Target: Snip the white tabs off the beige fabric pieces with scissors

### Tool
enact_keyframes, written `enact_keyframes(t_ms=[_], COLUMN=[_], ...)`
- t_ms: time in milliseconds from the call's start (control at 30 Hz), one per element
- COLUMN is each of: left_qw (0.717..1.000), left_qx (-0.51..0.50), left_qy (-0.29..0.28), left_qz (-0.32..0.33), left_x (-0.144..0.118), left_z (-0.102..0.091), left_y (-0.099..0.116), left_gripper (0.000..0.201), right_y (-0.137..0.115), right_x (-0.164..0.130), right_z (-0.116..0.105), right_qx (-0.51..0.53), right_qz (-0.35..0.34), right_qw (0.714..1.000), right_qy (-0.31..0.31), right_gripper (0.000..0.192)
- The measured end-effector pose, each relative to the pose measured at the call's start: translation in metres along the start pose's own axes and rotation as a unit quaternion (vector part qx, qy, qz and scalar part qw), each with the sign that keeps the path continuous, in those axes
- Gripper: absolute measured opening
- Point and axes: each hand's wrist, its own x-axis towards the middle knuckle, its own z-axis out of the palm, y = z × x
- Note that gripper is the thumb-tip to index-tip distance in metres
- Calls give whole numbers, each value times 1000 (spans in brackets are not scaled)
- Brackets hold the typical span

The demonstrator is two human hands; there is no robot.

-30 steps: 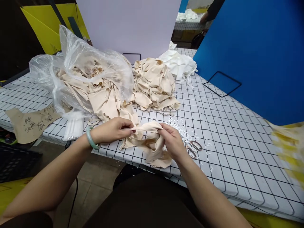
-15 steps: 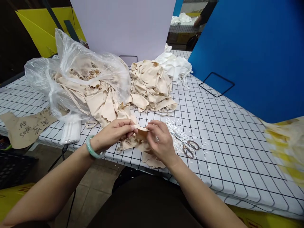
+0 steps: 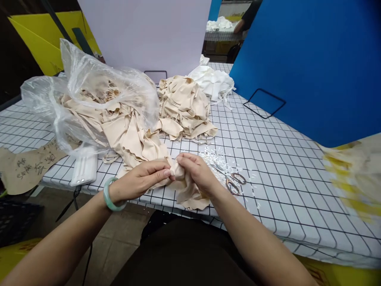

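Down at the near edge of a table with a white, black-gridded cloth, someone in dark clothing has both hands busy with a soft beige piece of fabric. Left hand, the one with a pale green bangle on its wrist, is pinching a folded bit between thumb and fingers. Right hand is closed on the same piece just beside it, and the rest droops onto the tabletop below.

Just past the right hand there's a pair of metal scissors with looped handles, lying among a scatter of tiny white scraps. Over to the left sits a flat white plastic box with a dark cable, then a brown cutout with black handwriting.

Further back, a crumpled clear plastic bag is partly over a big beige fabric heap, with a second beige heap right next to it and a white fabric pile behind that. Behind it all: a plain lilac panel, plus a big blue one off to the right. Through the gap, another person's arm shows.
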Motion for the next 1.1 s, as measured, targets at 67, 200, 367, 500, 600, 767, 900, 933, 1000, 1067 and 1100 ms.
enact_keyframes(t_ms=[67,200,367,500,600,767,900,933,1000,1067,1100], left_qw=[996,958,888,863,891,961,973,974,975,974,973], left_qx=[-6,-221,-355,-264,-141,-58,-84,-91,-106,-125,-139], left_qy=[62,177,292,415,406,257,211,204,197,190,184], left_qz=[57,42,24,116,149,83,34,26,14,9,9], left_x=[5,23,35,31,38,63,71,71,73,76,79], left_z=[9,35,28,-2,4,66,103,107,112,115,116], left_y=[-3,-14,-8,5,2,-23,-39,-41,-46,-49,-50], left_gripper=[29,29,20,17,18,27,29,30,30,30,30], right_y=[16,37,20,12,19,24,16,14,14,17,20], right_x=[0,-5,-46,-88,-98,-88,-90,-93,-99,-103,-104], right_z=[8,18,-31,-107,-140,-145,-150,-152,-154,-153,-151], right_qx=[19,-23,-304,-568,-650,-670,-674,-672,-624,-482,-381], right_qz=[-18,-68,-137,-79,-25,-5,-10,-15,-32,-48,-52], right_qw=[1000,997,941,787,723,705,701,700,732,819,867], right_qy=[-17,6,64,228,234,232,235,242,270,306,317], right_gripper=[31,38,12,14,15,17,15,14,10,7,11])
